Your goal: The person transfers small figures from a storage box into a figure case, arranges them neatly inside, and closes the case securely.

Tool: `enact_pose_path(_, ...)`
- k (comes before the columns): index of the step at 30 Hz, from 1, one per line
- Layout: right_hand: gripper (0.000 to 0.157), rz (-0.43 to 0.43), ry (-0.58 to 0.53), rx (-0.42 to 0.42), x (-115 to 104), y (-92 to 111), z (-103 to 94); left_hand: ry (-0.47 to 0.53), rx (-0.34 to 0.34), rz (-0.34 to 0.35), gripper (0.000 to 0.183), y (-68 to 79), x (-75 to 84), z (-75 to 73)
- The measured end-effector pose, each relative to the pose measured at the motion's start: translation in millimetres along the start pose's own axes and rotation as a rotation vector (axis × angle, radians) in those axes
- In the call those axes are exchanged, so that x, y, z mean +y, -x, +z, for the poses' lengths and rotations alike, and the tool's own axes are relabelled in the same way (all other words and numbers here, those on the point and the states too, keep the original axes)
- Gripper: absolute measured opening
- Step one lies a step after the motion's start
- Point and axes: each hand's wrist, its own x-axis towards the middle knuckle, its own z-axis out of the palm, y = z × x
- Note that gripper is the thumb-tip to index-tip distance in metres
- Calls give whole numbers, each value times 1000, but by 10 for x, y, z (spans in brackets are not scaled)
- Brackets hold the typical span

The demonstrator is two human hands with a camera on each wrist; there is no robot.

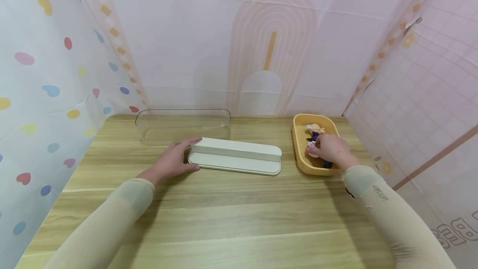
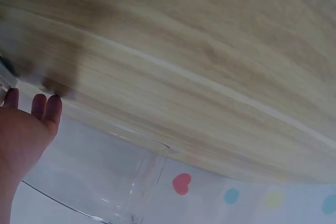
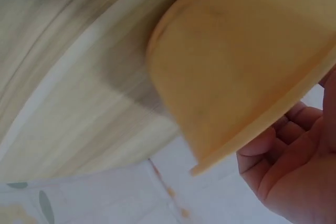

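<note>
A white two-step display stand (image 1: 236, 155) lies on the wooden table. At its left end my left hand (image 1: 173, 160) grips it, thumb along the front edge and fingers at the back. In the left wrist view the left hand (image 2: 23, 135) shows only partly, at the frame's edge. My right hand (image 1: 333, 151) reaches into a yellow basket (image 1: 300, 144) and pinches a small white-and-pink figurine (image 1: 313, 151). Other figurines lie beside it, one orange-haired (image 1: 315, 128) and one dark (image 1: 315, 136). In the right wrist view, the basket's wall (image 3: 236, 61) hides the right fingertips.
Behind the left hand stands a clear plastic box (image 1: 183, 123) with a dark rim, near the table's back edge. Patterned curtains (image 1: 179, 45) enclose the table at the back and both sides. Bare wood (image 1: 239, 219) spreads in front of the stand.
</note>
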Motion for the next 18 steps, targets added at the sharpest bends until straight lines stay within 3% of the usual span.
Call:
enact_pose_path(5,42,-1,-28,-25,-91,-1,-1,-6,4,-9,95,8,12,7)
enact_pose_path(14,56,4,-159,-59,-135,-23,60,-9,15,-29,94,41,41,21)
enact_pose_path(18,51,0,-187,-70,-146,-45,79,-14,18,-28,93,48,53,19)
